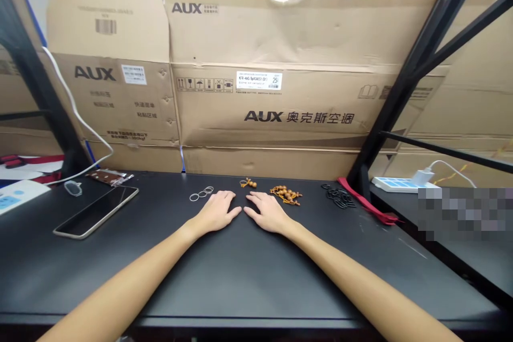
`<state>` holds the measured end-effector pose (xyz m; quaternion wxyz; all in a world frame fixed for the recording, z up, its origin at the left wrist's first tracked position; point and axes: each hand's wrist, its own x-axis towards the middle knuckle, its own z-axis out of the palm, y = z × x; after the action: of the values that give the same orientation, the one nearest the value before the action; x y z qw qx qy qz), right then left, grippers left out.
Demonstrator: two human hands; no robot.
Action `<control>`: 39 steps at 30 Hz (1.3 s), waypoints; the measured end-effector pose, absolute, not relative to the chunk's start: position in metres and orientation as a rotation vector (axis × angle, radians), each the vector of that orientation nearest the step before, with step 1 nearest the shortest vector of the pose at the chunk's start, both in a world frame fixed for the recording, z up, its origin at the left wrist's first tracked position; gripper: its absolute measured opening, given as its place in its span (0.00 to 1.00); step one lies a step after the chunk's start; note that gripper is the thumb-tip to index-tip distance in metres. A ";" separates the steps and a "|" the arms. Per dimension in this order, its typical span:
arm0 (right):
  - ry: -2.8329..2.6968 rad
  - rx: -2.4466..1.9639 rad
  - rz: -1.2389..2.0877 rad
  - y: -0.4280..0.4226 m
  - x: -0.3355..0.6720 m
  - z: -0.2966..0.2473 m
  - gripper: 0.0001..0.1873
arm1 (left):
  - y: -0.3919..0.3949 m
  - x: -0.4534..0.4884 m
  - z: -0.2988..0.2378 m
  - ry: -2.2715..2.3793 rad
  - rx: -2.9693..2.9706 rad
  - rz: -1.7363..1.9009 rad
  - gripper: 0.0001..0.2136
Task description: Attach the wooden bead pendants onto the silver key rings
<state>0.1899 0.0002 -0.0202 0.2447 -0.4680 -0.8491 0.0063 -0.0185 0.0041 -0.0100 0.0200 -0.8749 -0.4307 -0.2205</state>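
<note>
My left hand point(216, 211) and my right hand point(267, 212) lie flat, palms down, side by side on the black table point(248, 272), fingers stretched out and holding nothing. Just beyond my left hand lie several silver metal rings point(201, 193). A small wooden bead piece point(248, 183) sits beyond the gap between the hands. A pile of wooden beads with orange cord point(286, 194) lies just past my right hand. Farther right are several black rings point(339, 196) and a red strap point(366, 204).
A tablet or phone point(96, 212) lies face up at the left, with a small clear object point(72, 188) and a brown packet point(108, 176) behind it. AUX cardboard boxes point(276, 91) wall off the back. A power strip point(398, 184) with charger sits at the right beside black frame posts.
</note>
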 end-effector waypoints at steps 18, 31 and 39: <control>-2.373 -1.387 0.064 0.000 0.191 -0.020 0.28 | 0.007 -0.021 -0.011 -1.391 -2.728 -0.567 0.23; -2.373 -1.382 0.054 -0.001 0.190 -0.019 0.27 | 0.006 -0.022 -0.010 -1.348 -2.725 -0.617 0.23; -2.384 -1.361 0.061 0.001 0.191 -0.020 0.28 | 0.005 -0.020 -0.012 -1.401 -2.614 -0.671 0.22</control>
<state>0.1911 0.0007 -0.0196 0.1966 -0.4858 -0.8514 0.0219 -0.0200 0.0051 -0.0125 0.0507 -0.8586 -0.4601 -0.2204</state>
